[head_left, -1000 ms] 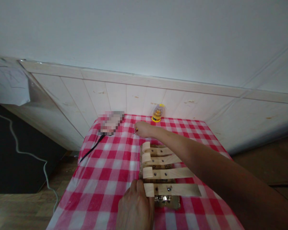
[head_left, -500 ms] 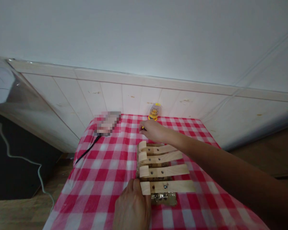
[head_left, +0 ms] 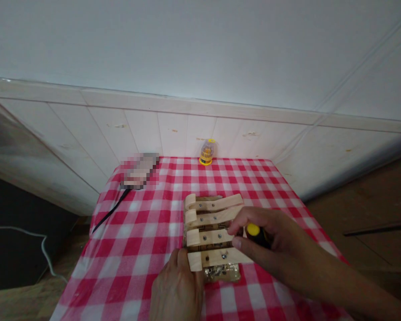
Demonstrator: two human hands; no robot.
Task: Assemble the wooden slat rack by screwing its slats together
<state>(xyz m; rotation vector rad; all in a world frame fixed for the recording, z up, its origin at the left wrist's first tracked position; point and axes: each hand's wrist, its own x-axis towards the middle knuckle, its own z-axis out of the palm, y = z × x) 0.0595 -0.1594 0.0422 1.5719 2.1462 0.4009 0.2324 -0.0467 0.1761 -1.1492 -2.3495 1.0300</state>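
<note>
Having been swung down to lower right, screwdriver [head_left: 254, 230] is gripped by right hand [head_left: 280, 243], screws [head_left: 224, 256] within reach; grip unclear on left hand [head_left: 177, 289].

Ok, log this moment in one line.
left hand: at curled end of nearest wooden strip | right hand: holding yellow-black tool | clear container: by wall

A plain white wall [head_left: 200, 49] fills the top from ten to two o'clock. Below it a pale rail [head_left: 200, 105] runs across, slanting slightly down towards three o'clock, over whitewashed boards [head_left: 138, 138] marked with scuffed patches. At six o'clock stands a table under a red-and-white checked cloth [head_left: 137, 249]. Towards eight o'clock a dark panel [head_left: 13, 254] meets brown wood-look flooring [head_left: 60, 261]; towards four o'clock lies a brown surface [head_left: 370, 214]. The light is dim and cool.
</note>
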